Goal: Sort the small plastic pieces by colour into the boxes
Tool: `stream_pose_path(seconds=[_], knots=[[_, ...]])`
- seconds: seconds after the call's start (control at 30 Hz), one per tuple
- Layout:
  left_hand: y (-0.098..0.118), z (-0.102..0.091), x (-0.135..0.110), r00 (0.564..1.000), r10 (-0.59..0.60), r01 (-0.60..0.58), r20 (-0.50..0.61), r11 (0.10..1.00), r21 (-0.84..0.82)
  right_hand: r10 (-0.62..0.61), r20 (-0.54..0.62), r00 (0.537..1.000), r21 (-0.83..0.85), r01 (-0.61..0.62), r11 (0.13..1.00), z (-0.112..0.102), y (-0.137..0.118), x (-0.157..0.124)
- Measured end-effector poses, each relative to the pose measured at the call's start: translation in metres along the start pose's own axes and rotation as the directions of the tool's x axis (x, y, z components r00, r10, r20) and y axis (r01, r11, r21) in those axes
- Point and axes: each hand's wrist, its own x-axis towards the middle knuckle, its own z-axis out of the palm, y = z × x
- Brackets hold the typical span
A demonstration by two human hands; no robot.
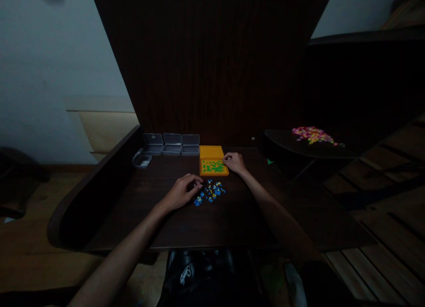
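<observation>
A yellow box (214, 174) lies open on the dark table, its lid tilted back and many small green pieces (213, 166) spread inside. At its right edge is my right hand (235, 162), fingers curled with the tips together over the rim; whatever they pinch is too small to see. Nearer to me, a loose scatter of small blue, yellow and white pieces (212, 192) covers the tabletop. My left hand (184, 191) rests at the left side of this scatter, fingers bent and thumb a little apart from them. I make out nothing held in it.
Several clear plastic cases (171, 148) with raised lids stand along the back left, and a smaller clear case (142, 161) sits before them. A raised side panel (96, 187) bounds the left. Pink, red and yellow beads (314, 135) lie heaped on a dark surface at right.
</observation>
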Motion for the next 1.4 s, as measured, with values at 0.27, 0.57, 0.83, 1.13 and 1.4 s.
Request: stream_pose_path(seconds=[0.27, 0.57, 0.83, 1.13, 1.4], knots=[[-0.001, -0.001, 0.000, 1.000, -0.023, 0.024, -0.004, 0.999, 0.042, -0.020, -0.049, 0.999, 0.046, 0.022, 0.999, -0.003, 0.005, -0.001], [-0.011, 0.001, -0.001, 0.999, -0.031, 0.033, -0.017, 0.994, 0.107, -0.119, -0.047, 0.992, 0.064, 0.122, 0.991, 0.002, 0.008, -0.013], [-0.024, -0.005, 0.015, 0.991, -0.048, 0.071, -0.122, 0.980, 0.187, -0.134, -0.132, 0.982, 0.052, 0.142, 0.989, 0.005, 0.010, -0.015], [-0.040, 0.011, 0.079, 0.995, -0.069, 0.090, -0.075, 0.938, 0.334, -0.179, -0.126, 0.976, -0.005, 0.180, 0.984, 0.009, 0.012, -0.021], [-0.058, 0.024, 0.115, 0.991, -0.136, 0.128, -0.008, 0.914, 0.386, -0.200, -0.110, 0.974, -0.019, 0.199, 0.980, 0.010, 0.012, -0.021]])
